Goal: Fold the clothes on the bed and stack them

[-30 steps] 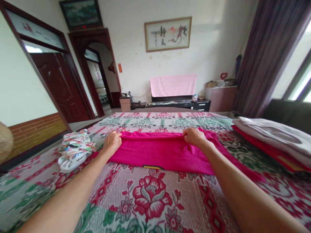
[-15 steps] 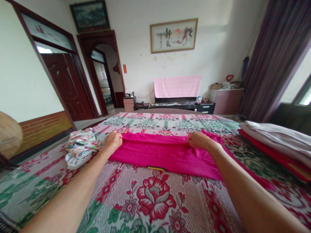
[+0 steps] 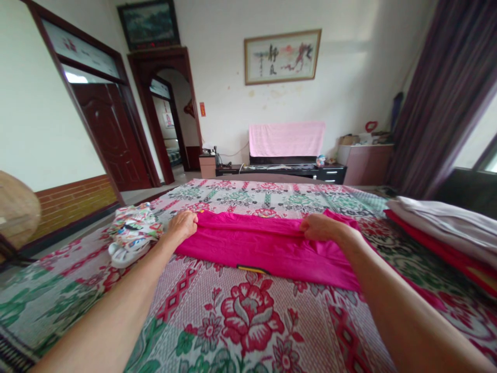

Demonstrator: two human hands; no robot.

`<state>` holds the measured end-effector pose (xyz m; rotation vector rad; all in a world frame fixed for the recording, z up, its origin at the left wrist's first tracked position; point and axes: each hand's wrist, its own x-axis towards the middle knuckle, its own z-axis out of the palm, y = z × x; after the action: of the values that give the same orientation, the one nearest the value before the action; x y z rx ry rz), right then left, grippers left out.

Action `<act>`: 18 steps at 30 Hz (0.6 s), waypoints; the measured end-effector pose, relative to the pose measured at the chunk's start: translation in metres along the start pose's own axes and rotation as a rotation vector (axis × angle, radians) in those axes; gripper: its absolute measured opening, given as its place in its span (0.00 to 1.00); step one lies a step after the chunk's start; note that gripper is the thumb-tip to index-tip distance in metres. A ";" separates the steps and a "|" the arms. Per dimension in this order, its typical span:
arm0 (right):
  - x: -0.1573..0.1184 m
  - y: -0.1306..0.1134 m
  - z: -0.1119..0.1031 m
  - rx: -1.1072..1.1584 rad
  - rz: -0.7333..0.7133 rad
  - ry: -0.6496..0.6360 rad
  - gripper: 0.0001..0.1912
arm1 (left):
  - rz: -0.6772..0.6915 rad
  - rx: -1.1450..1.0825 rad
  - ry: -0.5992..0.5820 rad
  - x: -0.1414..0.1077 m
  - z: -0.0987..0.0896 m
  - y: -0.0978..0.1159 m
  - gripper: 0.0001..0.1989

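Observation:
A bright pink garment lies stretched sideways in front of me, with black and yellow trim on its near edge. Its exact kind is hard to tell. At its far left corner, my left hand is closed on the cloth. My right hand pinches the far part of it, right of the middle, and a fold runs between the two hands. Beyond my right forearm, more of the pink cloth spreads out to the right and toward me. The fingertips of both hands are partly hidden in the fabric.
A floral bedspread lies under everything. On the left sits a crumpled white patterned cloth with a white part at its near side. Folded clothes, white over red, are stacked at right. A low TV cabinet stands beyond.
The view has shifted slightly, so everything sits a little further right. Both hands keep their hold on the pink garment, which looks almost the same.

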<state>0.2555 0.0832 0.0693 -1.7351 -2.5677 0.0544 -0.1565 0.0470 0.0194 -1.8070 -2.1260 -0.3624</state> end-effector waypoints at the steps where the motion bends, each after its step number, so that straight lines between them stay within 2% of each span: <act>1: 0.001 -0.005 -0.001 0.023 -0.031 -0.004 0.09 | 0.002 -0.011 0.018 0.001 0.000 0.001 0.15; 4: 0.005 -0.030 0.003 0.126 -0.129 0.187 0.16 | -0.050 -0.072 0.036 0.008 0.000 0.001 0.21; 7: 0.009 -0.055 0.017 0.168 -0.251 0.324 0.16 | -0.200 -0.142 0.011 0.015 0.001 -0.001 0.21; 9: 0.011 -0.065 0.030 0.157 -0.279 0.352 0.14 | -0.272 -0.172 0.026 0.019 0.002 -0.003 0.19; 12: 0.011 -0.065 0.049 0.139 -0.258 0.339 0.13 | -0.314 -0.189 0.036 0.026 0.005 -0.002 0.17; 18: 0.011 -0.059 0.065 0.193 -0.216 0.363 0.13 | -0.441 -0.193 -0.135 0.050 0.020 0.010 0.20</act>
<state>0.1934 0.0711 0.0075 -1.2613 -2.3739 -0.0183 -0.1559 0.1021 0.0215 -1.4740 -2.6658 -0.5826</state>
